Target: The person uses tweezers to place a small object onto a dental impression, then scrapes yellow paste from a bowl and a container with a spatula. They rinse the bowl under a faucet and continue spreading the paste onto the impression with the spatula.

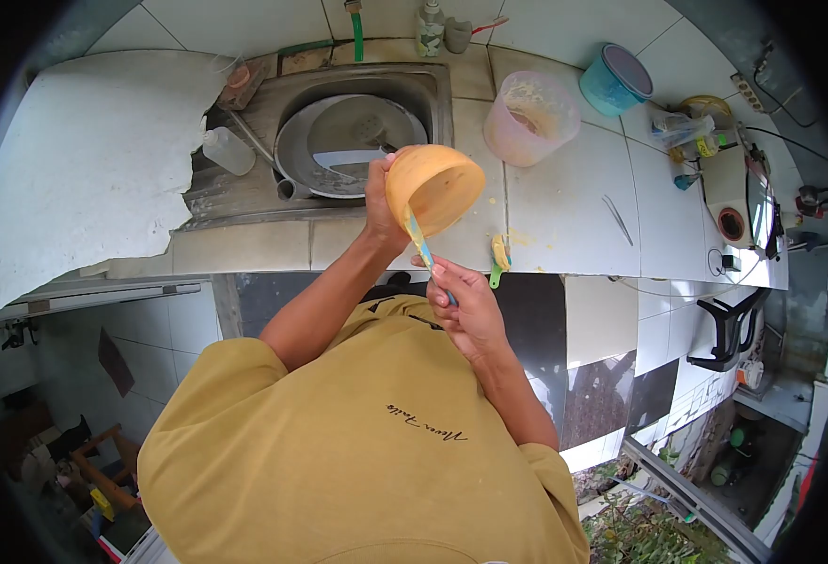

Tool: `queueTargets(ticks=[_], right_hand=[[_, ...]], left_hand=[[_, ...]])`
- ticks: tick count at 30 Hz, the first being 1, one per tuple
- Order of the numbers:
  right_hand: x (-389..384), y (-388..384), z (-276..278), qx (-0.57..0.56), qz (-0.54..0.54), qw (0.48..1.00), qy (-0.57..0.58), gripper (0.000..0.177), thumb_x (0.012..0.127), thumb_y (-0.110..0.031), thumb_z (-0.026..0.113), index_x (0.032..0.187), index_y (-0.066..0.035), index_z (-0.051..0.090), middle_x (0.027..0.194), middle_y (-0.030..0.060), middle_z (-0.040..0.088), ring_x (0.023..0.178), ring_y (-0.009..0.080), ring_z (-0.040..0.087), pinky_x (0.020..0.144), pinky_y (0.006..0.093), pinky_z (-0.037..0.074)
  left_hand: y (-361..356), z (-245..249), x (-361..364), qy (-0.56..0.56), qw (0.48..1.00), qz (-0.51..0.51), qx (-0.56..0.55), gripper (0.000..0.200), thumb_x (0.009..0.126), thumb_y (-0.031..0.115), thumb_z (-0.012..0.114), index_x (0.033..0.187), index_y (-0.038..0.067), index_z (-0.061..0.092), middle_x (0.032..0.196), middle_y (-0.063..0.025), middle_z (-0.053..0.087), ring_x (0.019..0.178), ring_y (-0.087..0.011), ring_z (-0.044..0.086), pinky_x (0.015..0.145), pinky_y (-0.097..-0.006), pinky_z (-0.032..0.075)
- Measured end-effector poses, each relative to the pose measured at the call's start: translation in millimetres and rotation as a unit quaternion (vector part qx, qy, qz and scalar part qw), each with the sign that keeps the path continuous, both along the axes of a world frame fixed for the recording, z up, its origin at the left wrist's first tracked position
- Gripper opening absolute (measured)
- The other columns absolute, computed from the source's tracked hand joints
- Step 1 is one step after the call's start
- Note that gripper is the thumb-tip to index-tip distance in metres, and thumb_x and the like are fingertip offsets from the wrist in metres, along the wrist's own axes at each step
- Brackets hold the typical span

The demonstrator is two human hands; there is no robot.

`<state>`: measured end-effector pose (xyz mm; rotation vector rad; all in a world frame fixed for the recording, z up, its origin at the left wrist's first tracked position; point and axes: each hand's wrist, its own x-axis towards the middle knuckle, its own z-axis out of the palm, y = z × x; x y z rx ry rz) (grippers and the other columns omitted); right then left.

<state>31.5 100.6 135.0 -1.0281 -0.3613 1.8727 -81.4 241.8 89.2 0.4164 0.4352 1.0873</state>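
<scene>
Above the counter edge, my left hand is wrapped round a hollow, orange-yellow, bowl-shaped piece, perhaps a peeled fruit half; its kind is not certain. Its opening tilts toward the right. My right hand grips a slim blue knife by the handle. The blade is smeared with yellow, and its tip reaches the lower rim of the hollow piece. On the counter edge beside my right hand lies a green-handled tool with a yellow piece on its head. Yellow scraps are scattered near it.
A metal sink behind my hands holds a large basin with water and a ladle-like utensil. To the right stand a smeared pink tub and a lidded blue container. A broken white board covers the left counter.
</scene>
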Motion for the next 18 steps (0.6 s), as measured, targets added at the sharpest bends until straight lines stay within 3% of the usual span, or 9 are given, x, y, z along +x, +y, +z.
queueTargets(ticks=[1,5,7,9,10,11,13,15,18], right_hand=[[1.2,-1.4,4.0,-0.011,-0.015,0.997,0.073,0.029,0.098,-0.016,0.054,0.121,0.0,0.06,0.066,-0.001,0.053,0.047,-0.0005,0.032,0.038,0.0159,0.022],[10.4,-11.8,16.6,0.07,-0.057,0.995,0.03,0.03,0.098,-0.016,0.053,0.123,0.0,0.058,0.069,0.0021,0.057,0.047,0.0007,0.035,0.039,0.0163,0.025],[9.3,-14.9,12.4,0.155,-0.164,0.961,-0.159,0.03,0.099,-0.017,0.051,0.123,0.001,0.057,0.074,0.0046,0.061,0.047,0.0025,0.038,0.041,0.0168,0.028],[10.4,-8.7,5.6,0.167,-0.18,0.947,-0.205,0.028,0.097,-0.012,0.054,0.122,0.0,0.06,0.077,0.0075,0.062,0.052,0.0072,0.045,0.047,0.0197,0.036],[9.7,-0.9,-7.0,0.297,-0.218,0.843,-0.393,0.028,0.095,-0.008,0.056,0.121,-0.001,0.062,0.078,0.0076,0.061,0.057,0.0094,0.048,0.05,0.0215,0.038],[7.0,3.7,-12.4,0.408,-0.243,0.683,-0.555,0.029,0.092,-0.004,0.058,0.121,-0.002,0.064,0.078,0.0077,0.06,0.061,0.0116,0.05,0.053,0.0233,0.041],[-0.8,5.0,-16.9,0.385,-0.238,0.668,-0.591,0.039,0.084,0.005,0.063,0.121,-0.006,0.066,0.08,0.0083,0.056,0.066,0.0161,0.052,0.057,0.0268,0.044],[-4.2,9.5,-31.2,0.422,-0.248,0.584,-0.648,0.048,0.078,0.01,0.066,0.123,-0.008,0.066,0.08,0.008,0.054,0.065,0.0176,0.052,0.057,0.0269,0.043],[1.3,-10.7,-40.7,0.407,-0.218,0.603,-0.65,0.053,0.074,0.012,0.066,0.123,-0.009,0.066,0.08,0.0095,0.054,0.066,0.0193,0.054,0.059,0.0268,0.046]], left_hand=[[2.6,-2.1,-1.9,-0.007,1.0,0.002,-0.004,0.041,0.091,0.04,0.041,0.111,0.008,0.058,0.114,-0.0087,0.063,0.104,-0.0222,0.06,0.093,-0.0393,0.048],[-2.9,22.4,-3.9,-0.045,0.997,0.022,-0.055,0.044,0.091,0.041,0.042,0.114,0.008,0.06,0.109,-0.0073,0.064,0.103,-0.0225,0.06,0.092,-0.0397,0.049],[-10.2,38.2,-3.6,-0.051,0.997,0.032,-0.05,0.048,0.091,0.04,0.038,0.117,0.006,0.059,0.113,-0.0085,0.064,0.106,-0.0232,0.06,0.093,-0.0408,0.048],[-16.9,49.9,-1.6,-0.059,0.996,0.048,-0.054,0.048,0.091,0.042,0.038,0.117,0.006,0.058,0.115,-0.0083,0.063,0.108,-0.0234,0.059,0.093,-0.0412,0.048],[-19.8,55.0,0.3,-0.06,0.995,0.05,-0.055,0.048,0.091,0.042,0.038,0.117,0.006,0.058,0.115,-0.0083,0.063,0.108,-0.0234,0.059,0.093,-0.0412,0.048],[-22.5,59.6,2.2,-0.072,0.993,0.06,-0.078,0.049,0.091,0.042,0.038,0.118,0.007,0.058,0.117,-0.0081,0.062,0.109,-0.0235,0.059,0.094,-0.0414,0.048],[-23.9,67.5,5.6,-0.084,0.989,0.07,-0.102,0.05,0.09,0.043,0.037,0.119,0.007,0.057,0.119,-0.0079,0.061,0.11,-0.0236,0.058,0.095,-0.0416,0.047],[-24.1,72.5,7.8,-0.083,0.987,0.085,-0.106,0.051,0.091,0.043,0.034,0.123,0.009,0.055,0.123,-0.0083,0.059,0.114,-0.0249,0.056,0.097,-0.043,0.046],[-13.7,66.6,-2.8,-0.14,0.984,0.081,-0.075,0.052,0.092,0.044,0.041,0.13,0.011,0.051,0.128,-0.009,0.056,0.116,-0.0288,0.055,0.099,-0.0482,0.045]])
